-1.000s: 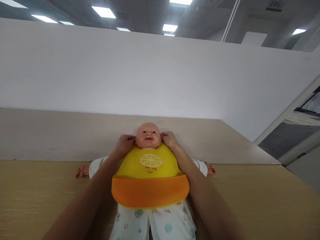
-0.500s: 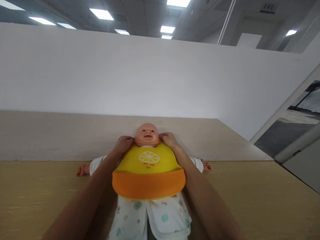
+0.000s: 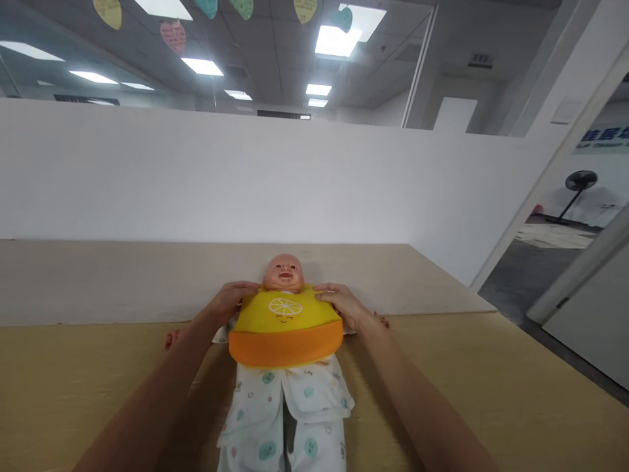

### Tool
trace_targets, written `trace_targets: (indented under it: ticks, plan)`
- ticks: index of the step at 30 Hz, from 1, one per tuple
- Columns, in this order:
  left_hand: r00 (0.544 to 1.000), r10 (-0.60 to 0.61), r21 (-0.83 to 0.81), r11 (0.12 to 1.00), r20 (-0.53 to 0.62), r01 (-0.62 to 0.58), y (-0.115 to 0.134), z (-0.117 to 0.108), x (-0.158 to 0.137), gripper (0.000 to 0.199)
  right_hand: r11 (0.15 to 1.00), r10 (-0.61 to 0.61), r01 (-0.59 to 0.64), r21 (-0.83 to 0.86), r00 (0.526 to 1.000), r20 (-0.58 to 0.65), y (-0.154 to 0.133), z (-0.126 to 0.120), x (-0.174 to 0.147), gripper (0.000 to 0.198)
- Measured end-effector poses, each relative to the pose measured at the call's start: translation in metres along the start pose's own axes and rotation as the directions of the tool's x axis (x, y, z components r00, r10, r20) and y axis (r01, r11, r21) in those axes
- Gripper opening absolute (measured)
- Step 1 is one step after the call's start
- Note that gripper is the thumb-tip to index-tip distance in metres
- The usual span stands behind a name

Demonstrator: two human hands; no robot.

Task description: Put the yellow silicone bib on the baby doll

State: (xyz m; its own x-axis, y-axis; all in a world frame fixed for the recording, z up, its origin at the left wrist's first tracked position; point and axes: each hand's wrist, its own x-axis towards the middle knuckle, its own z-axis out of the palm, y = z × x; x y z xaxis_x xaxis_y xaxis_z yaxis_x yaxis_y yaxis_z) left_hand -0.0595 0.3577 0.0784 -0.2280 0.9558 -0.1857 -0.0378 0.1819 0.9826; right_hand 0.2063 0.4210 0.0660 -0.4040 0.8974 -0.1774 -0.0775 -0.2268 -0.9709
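A baby doll (image 3: pixel 284 273) lies on its back, with a yellow silicone bib (image 3: pixel 265 322) over its chest. The bib carries a white citrus slice and a smiling face, and its lower pocket is orange. My left hand (image 3: pixel 230 298) rests at the bib's upper left edge beside the neck, fingers stretched out and touching it. On the opposite edge, my right hand (image 3: pixel 344 303) has its fingers extended and slightly apart against the bib's shoulder. White printed clothes (image 3: pixel 309 393) cover the doll's legs. The doll's arms are mostly hidden behind my forearms.
The doll lies across a wooden surface (image 3: pixel 442 367) and a paler raised strip (image 3: pixel 122 282) behind it. A white wall (image 3: pixel 221 177) stands at the back, with glass above it. Through a doorway on the right is a black fan (image 3: pixel 580 181).
My hands have come away from behind the doll's neck to the bib's upper sides, and their fingers have straightened. The view has tilted upward and moved back.
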Motion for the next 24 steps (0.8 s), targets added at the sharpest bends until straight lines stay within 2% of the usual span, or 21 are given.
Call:
trace_targets:
  ticks: [6,10,14,17,20,24]
  plan:
    - [0.996,0.038,-0.013,0.999,-0.076,-0.039,0.005,-0.002,0.014,0.035,0.995,-0.062,0.071,0.068,0.990,-0.130,-0.009,0.016,0.004,0.028]
    - [0.996,0.003,0.037,0.999,-0.088,0.000,0.001,-0.001,0.012,0.032,0.995,-0.054,0.066,0.079,0.987,-0.152,-0.004,0.019,0.011,0.026]
    - [0.996,-0.048,-0.006,0.999,-0.078,0.047,-0.003,0.001,0.009,0.029,0.999,-0.039,0.043,0.025,0.989,-0.140,0.005,0.016,0.013,0.027]
    - [0.996,-0.039,-0.040,0.999,-0.080,0.036,0.000,0.001,0.011,0.027,0.999,-0.034,0.033,-0.007,0.987,-0.157,0.005,0.016,0.011,0.027]
    - [0.999,-0.035,-0.109,0.994,-0.035,0.031,0.006,0.000,0.013,0.025,0.998,-0.051,0.055,0.027,0.988,-0.149,-0.001,0.017,0.006,0.026]
    - [0.988,-0.137,-0.194,0.970,0.068,0.148,0.010,0.001,0.012,0.024,0.987,-0.069,0.088,0.133,0.988,-0.141,-0.006,0.022,0.001,0.026]
